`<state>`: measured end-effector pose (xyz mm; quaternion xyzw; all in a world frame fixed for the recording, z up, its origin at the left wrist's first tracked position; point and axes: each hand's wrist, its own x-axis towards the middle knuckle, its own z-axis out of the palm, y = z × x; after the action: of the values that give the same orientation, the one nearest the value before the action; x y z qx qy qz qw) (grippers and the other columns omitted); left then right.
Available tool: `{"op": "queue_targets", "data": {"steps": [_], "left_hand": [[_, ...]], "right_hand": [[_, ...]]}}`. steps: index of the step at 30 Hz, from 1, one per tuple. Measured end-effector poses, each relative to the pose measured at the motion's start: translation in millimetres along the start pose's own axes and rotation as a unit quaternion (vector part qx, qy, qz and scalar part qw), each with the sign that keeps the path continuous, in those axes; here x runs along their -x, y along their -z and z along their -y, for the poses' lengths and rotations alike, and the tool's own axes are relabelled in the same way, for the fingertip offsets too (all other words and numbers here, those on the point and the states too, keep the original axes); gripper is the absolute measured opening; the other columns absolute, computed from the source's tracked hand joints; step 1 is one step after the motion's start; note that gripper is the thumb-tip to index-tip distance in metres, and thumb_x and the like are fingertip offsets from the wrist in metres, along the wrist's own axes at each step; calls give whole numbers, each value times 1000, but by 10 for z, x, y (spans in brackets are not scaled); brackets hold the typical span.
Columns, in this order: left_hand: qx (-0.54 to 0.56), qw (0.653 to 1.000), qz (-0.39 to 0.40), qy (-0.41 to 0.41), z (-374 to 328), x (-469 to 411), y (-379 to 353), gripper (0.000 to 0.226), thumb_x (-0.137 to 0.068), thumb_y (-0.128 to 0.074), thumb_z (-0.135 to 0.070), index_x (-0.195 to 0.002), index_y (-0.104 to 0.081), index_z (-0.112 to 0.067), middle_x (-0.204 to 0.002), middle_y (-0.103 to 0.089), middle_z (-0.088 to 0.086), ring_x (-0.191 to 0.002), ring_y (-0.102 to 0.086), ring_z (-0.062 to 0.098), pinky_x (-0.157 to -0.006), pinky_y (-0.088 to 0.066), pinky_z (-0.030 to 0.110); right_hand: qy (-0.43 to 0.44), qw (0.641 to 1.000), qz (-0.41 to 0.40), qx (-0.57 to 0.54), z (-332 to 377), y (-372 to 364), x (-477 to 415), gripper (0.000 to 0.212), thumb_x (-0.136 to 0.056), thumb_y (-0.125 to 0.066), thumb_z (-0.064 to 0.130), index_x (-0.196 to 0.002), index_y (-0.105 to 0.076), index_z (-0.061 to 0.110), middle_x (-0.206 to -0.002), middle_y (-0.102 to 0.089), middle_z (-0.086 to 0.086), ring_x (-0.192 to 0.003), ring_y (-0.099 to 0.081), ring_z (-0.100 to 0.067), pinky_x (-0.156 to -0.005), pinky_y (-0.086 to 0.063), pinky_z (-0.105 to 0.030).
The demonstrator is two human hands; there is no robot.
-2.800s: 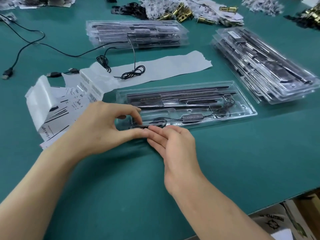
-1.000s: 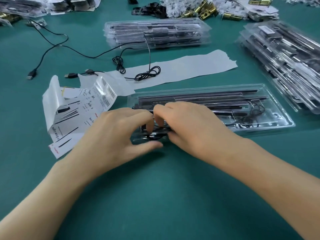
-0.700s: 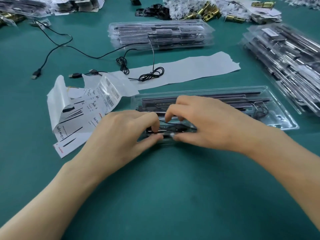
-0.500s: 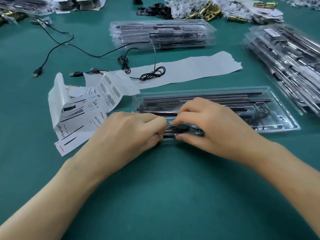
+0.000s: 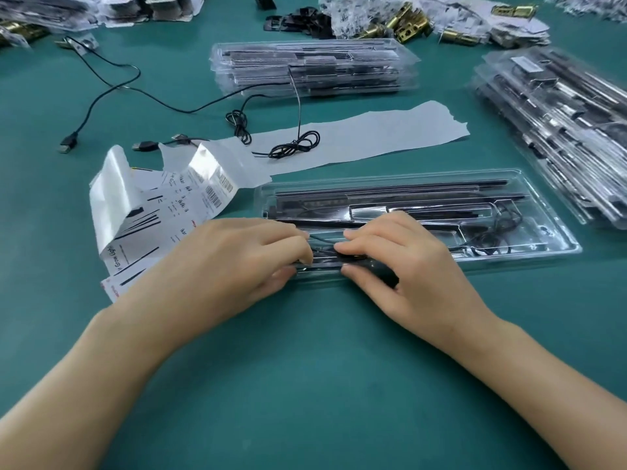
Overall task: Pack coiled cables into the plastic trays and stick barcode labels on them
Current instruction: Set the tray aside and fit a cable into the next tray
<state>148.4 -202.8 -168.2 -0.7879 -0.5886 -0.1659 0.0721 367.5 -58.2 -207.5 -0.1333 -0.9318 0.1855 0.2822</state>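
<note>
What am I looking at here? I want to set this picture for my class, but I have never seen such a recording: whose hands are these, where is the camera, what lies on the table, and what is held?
There is no machine here: these are one person's two bare hands. The single picture comes from a camera worn on the person's head, looking forward and down.

The left hand and right hand meet at the near left end of a clear tray and together pinch a black cable down into it.

Also on the green table: a label sheet with barcodes, a white paper strip with a spare coil on it, a far stack and a right stack of filled trays.
</note>
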Motion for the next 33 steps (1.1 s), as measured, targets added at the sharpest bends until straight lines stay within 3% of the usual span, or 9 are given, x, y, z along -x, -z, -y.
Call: {"op": "queue_targets", "data": {"steps": [6, 11, 16, 18, 22, 28, 33], "left_hand": [[-22, 999, -22, 29, -35, -5, -24, 4, -94, -72, -17, -97, -69, -19, -102, -72, -6, -72, -68, 28, -54, -55, 41], [-50, 998, -9, 26, -41, -16, 0, 7, -98, -67, -20, -97, -73, -24, -96, -74, -8, -65, -66, 31, -55, -54, 40], [4, 999, 14, 30, -17, 17, 65, 33, -104, -48, -39, -97, -78, -27, -112, -74, -12, -84, -74, 29, -60, -57, 40], [24, 999, 24, 37, -4, 32, 69, 27, -105, -53, -40, -100, -78, -31, -115, -73, -14, -98, -75, 20, -61, -58, 39], [62, 996, 41, 52, 38, 56, 54, 21, -98, -58, -41, -106, -78, -38, -117, -71, -17, -107, -73, 14, -65, -60, 40], [133, 986, 44, 94, 215, 128, 93, 26, -90, -73, -52, -113, -73, -40, -126, -63, -23, -120, -59, 5, -95, -54, 40], [172, 971, 31, 166, 353, 205, 177, 40, -73, -72, -69, -102, -65, -42, -102, -62, -19, -97, -64, 11, -75, -51, 28]], "right_hand": [[37, 998, -35, 47, 38, 105, 146, 8, -95, -70, 10, -99, -75, 5, -108, -71, -5, -105, -66, -26, -91, -53, -39], [39, 995, -40, 79, 59, 123, 241, 15, -96, -70, 13, -108, -77, 9, -113, -73, -2, -107, -67, -24, -90, -55, -39], [45, 995, -37, 84, 49, 109, 223, 15, -99, -68, 17, -107, -79, 10, -110, -74, -1, -102, -68, -26, -87, -55, -41], [44, 995, -36, 85, 47, 106, 230, 15, -98, -68, 17, -106, -80, 11, -110, -74, -1, -101, -68, -26, -87, -55, -40], [40, 995, -25, 86, 50, 114, 212, 15, -97, -69, 18, -106, -80, 13, -109, -74, 2, -100, -68, -23, -87, -55, -39], [30, 995, -20, 89, 61, 109, 204, 13, -97, -70, 20, -105, -78, 15, -110, -72, 5, -101, -65, -21, -87, -53, -39], [16, 995, -9, 101, 75, 129, 209, 14, -95, -71, 25, -106, -76, 17, -111, -70, 6, -99, -65, -21, -84, -53, -38]]}}
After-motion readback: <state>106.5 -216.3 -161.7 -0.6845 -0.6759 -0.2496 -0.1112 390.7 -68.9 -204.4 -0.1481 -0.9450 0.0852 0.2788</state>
